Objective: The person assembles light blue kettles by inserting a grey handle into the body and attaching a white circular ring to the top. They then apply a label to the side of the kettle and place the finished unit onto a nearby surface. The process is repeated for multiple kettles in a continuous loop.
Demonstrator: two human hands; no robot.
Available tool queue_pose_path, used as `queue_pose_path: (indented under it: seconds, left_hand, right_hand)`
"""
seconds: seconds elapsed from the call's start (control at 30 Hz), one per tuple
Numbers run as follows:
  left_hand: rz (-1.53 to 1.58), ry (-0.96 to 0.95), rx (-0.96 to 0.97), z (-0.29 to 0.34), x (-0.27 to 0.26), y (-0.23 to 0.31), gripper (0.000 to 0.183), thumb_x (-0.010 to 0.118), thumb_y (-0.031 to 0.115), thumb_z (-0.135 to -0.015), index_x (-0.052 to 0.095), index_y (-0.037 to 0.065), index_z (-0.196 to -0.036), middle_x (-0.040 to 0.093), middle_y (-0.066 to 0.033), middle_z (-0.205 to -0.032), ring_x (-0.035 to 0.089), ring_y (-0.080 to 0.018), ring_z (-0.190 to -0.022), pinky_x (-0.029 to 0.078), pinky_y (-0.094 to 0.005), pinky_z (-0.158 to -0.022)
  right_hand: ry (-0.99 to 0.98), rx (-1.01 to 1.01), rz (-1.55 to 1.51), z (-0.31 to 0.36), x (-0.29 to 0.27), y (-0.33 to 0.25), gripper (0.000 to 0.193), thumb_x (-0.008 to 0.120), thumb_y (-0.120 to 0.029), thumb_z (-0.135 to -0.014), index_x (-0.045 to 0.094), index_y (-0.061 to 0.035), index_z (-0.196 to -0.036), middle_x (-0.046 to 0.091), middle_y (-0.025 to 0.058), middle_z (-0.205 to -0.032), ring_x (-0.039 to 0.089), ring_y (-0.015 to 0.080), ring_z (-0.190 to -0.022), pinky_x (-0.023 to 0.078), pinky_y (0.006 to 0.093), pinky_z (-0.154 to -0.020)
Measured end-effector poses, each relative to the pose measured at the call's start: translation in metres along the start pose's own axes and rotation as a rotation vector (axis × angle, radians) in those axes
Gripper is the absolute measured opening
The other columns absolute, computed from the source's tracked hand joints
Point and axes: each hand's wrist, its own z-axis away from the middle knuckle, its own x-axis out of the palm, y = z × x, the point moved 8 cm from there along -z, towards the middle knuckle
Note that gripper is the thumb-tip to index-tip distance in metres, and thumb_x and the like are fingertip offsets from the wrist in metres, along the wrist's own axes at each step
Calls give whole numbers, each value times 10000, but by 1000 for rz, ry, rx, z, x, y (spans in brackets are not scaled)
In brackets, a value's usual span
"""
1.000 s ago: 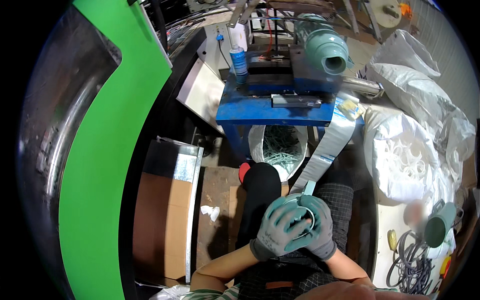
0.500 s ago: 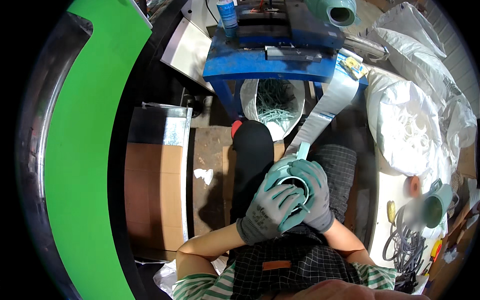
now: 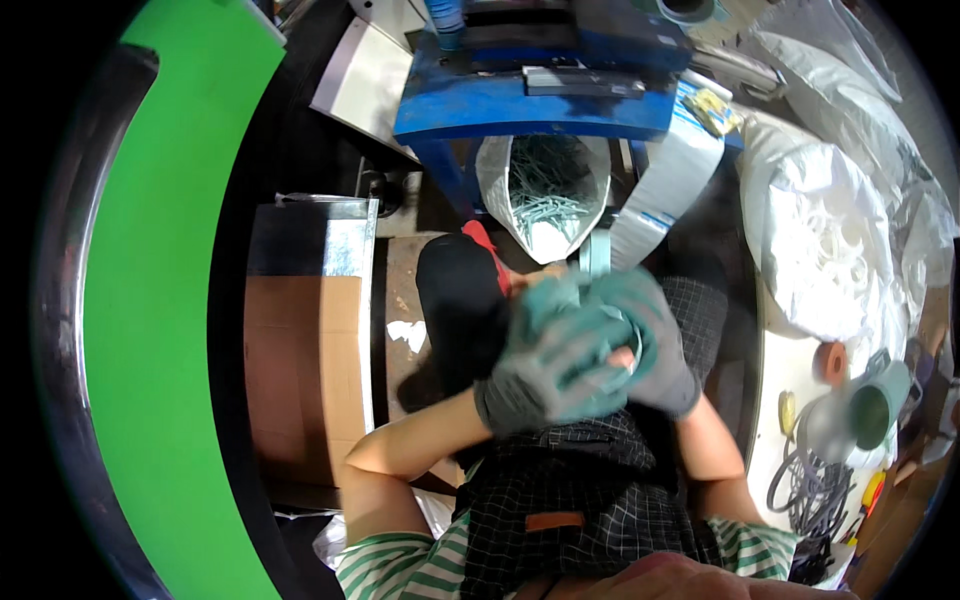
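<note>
On your far left is a long green panel (image 3: 165,260), and next to it a brown cardboard box (image 3: 290,380). Near the middle, a white bag (image 3: 492,178) full of thin green plastic strips (image 3: 550,205) sits under the blue metal table (image 3: 540,118). Just below that, your gloved left hand (image 3: 548,345) is curled over the left side and front of a pale green jug (image 3: 596,256). The jug is above your lap, between both hands, with its handle pointing away from you. Your gloved right hand (image 3: 650,335) is wrapped around its right side. Both hands look closed on it, but they are blurry, so I can't tell where every fingertip is. The jug looks like hard plastic with a hollow middle, so I'd guess it is light and stiff. Its smooth side might slip a bit, so hold the round body from both sides, or use the handle. On your right, a white sack (image 3: 775,265) holds white rings (image 3: 830,245), and another green jug (image 3: 880,405) is near grey cords (image 3: 812,490).
</note>
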Motion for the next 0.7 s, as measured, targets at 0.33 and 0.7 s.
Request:
queue_pose_path:
  seconds: [0.33,0.7]
  left_hand:
    - [-413,229,-143,-29,-8,-75,1186,871,654,-741,336,-25,-1553,484,-287,-1469,526,-485,-1301,394,-657,-1107]
    - [226,-29,-190,6,52,-14,1026,815,627,-827,411,-23,-1510,563,-255,-1434,612,-447,-1255,485,-569,-1072]
  right_hand:
    - [221,-23,240,-74,-15,28,697,907,-233,-738,647,-157,-1380,526,161,-1500,459,438,-1438,387,558,-1193]
    - [-149,243,-280,44,-77,19,811,924,-364,-787,588,-40,-1449,591,185,-1466,596,304,-1354,474,458,-1157]
